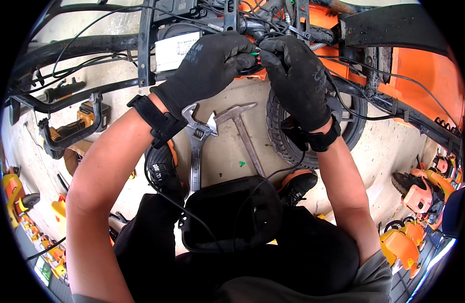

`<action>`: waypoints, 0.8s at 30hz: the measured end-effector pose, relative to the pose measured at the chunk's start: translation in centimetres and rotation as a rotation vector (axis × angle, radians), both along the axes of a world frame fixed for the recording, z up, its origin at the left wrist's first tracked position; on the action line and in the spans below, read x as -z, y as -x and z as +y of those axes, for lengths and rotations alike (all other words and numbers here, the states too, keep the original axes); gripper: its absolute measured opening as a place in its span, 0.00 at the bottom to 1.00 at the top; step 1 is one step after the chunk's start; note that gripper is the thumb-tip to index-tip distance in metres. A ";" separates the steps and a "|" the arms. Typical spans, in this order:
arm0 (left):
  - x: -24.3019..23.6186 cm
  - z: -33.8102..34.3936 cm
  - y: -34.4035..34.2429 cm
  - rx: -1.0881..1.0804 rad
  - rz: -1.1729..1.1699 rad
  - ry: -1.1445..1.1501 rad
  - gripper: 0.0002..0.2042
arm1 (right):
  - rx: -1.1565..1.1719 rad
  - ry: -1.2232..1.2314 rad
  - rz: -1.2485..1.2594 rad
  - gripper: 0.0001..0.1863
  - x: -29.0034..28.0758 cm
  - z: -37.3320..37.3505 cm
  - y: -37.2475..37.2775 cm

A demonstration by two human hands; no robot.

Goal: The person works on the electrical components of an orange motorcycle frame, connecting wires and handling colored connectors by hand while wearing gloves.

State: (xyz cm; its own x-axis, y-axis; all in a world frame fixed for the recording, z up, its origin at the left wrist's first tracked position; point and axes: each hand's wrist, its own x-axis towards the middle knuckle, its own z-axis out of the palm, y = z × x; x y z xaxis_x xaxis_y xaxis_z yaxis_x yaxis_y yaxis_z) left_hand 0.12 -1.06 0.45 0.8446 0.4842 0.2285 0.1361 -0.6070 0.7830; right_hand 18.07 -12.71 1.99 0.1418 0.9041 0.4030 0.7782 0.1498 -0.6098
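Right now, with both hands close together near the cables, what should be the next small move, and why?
Perhaps hold the left hand steady and ease the right hand slightly toward the small green piece, because it shows at the left fingertips and the hands almost meet there; the wrench and hammer lie unheld.

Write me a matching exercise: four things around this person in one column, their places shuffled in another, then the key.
Things
1. adjustable wrench
2. hammer
3. treaded tyre
4. open black container

Places
A. between the thighs
B. partly hidden behind the right hand
C. on the floor, right beside the left shoe
D. between the wrench and the tyre

Pairs: 1-C, 2-D, 3-B, 4-A
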 end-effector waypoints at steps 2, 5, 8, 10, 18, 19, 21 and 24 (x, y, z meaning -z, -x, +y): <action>-0.4 0.0 0.0 0.006 0.022 0.048 0.09 | -0.002 0.008 -0.013 0.09 0.0 0.0 -0.2; -0.5 0.0 0.2 -0.005 0.043 0.092 0.10 | -0.011 0.022 -0.021 0.09 -0.4 -0.1 -0.2; -0.1 0.0 0.2 -0.016 0.037 0.079 0.11 | -0.023 0.003 -0.112 0.10 -0.6 -0.5 -0.6; 0.0 -0.1 0.2 -0.032 0.019 0.047 0.12 | -0.011 0.028 -0.175 0.11 -0.9 -0.8 -1.3; -0.2 -0.1 0.1 -0.029 0.061 0.085 0.10 | 0.046 0.081 -0.271 0.08 -1.3 -1.3 -1.6; -0.4 -0.1 0.0 -0.023 0.065 0.095 0.10 | 0.040 0.084 -0.267 0.07 -1.3 -1.3 -1.4; -0.1 0.0 0.0 -0.018 0.058 0.091 0.10 | 0.027 0.089 -0.259 0.07 -1.3 -1.3 -1.1; 0.0 -0.1 0.0 -0.018 0.030 0.060 0.11 | 0.028 0.093 -0.270 0.07 -1.5 -1.2 -1.1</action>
